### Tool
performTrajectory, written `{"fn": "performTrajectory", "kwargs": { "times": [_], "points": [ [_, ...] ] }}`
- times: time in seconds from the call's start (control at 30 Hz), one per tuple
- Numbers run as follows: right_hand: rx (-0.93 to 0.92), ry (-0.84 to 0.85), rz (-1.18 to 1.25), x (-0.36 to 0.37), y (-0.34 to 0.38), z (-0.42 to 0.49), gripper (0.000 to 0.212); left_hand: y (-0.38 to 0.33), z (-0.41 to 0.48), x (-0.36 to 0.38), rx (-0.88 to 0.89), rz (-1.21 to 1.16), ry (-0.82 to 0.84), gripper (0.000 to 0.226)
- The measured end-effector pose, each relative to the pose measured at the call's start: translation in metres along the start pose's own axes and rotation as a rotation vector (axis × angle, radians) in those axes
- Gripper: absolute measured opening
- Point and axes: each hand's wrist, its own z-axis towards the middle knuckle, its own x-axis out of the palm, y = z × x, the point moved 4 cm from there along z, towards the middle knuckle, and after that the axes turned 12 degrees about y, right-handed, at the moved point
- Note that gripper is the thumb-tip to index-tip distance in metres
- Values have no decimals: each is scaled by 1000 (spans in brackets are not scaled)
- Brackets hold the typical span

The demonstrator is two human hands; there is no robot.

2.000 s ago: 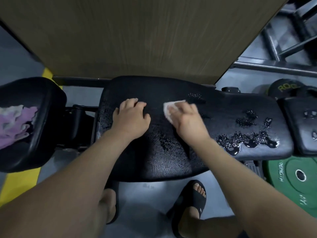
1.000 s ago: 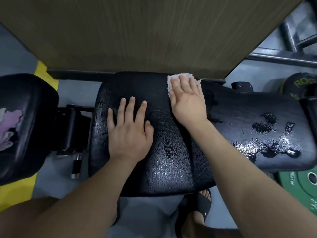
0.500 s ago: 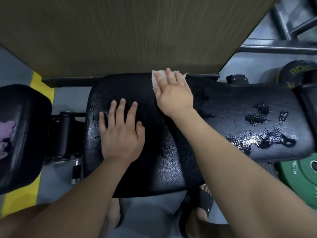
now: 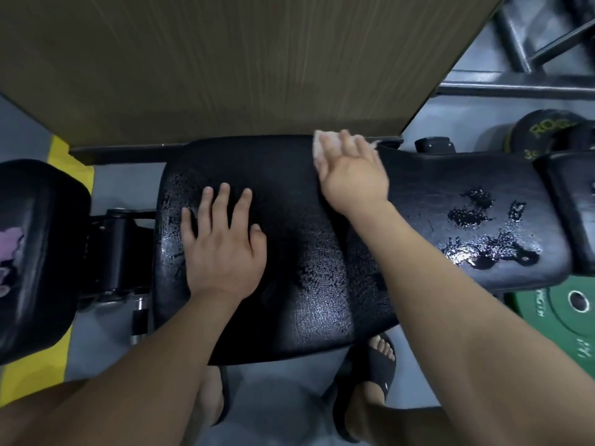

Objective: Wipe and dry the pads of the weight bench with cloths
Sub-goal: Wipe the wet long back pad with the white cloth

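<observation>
Black pad [image 4: 289, 194] is pressed by the flat left hand [image 4: 222, 249]; a white cloth [image 4: 318, 149] is pinned at its far edge under the flat right hand [image 4: 352, 177] — puddles [image 4: 476, 252] lie rightward.

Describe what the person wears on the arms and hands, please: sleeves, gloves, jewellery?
Nothing is worn there. The left hand and the right hand have no gloves, and no ring, watch or bracelet shows. Both forearms are without sleeves as far as the picture reaches.
</observation>
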Motion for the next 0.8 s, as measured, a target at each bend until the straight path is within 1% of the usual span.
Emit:
{"fn": "performTrajectory", "kwargs": {
  "times": [0.07, 0.13, 0.17, 0.27, 0.33, 0.4, 0.47, 0.57, 0.63, 0.7, 0.8],
  "points": [
    [108, -38, -15, -3, -10, -3, 52, 0, 1, 1, -7, 2, 7, 60],
    [97, -74, -42, -5, 7, -4, 49, 0, 1, 1, -10, -2, 4, 60],
    [38, -78, -59, -5, 23, -6, 48, 1, 1, 2, -9, -4, -1, 60],
    [-220, -104, -93, 4, 70, -12, 43, 1, 0, 2, 2, -11, -18, 61],
    [-336, -145, -68, 6, 76, -11, 35, 1, 0, 1, 2, -9, -25, 61],
    [-381, -212, -10, 4, 63, -2, 27, 0, 0, 1, -2, -7, -23, 61],
    [-341, -270, -5, 1, 41, 10, 27, 0, 1, 1, -4, -1, -17, 61],
    [-153, -311, -8, -2, 4, 21, 31, 1, 1, 1, -6, -4, -4, 61],
    [-79, -350, 30, -4, -3, 17, 30, 1, 2, 1, -8, -10, -6, 61],
    [-111, -362, 95, -4, 10, 6, 23, 1, 2, 1, -8, -14, -7, 61],
    [-327, -335, 58, 1, 42, -21, 20, 1, 2, 1, -7, -10, -11, 61]
  ]
}}
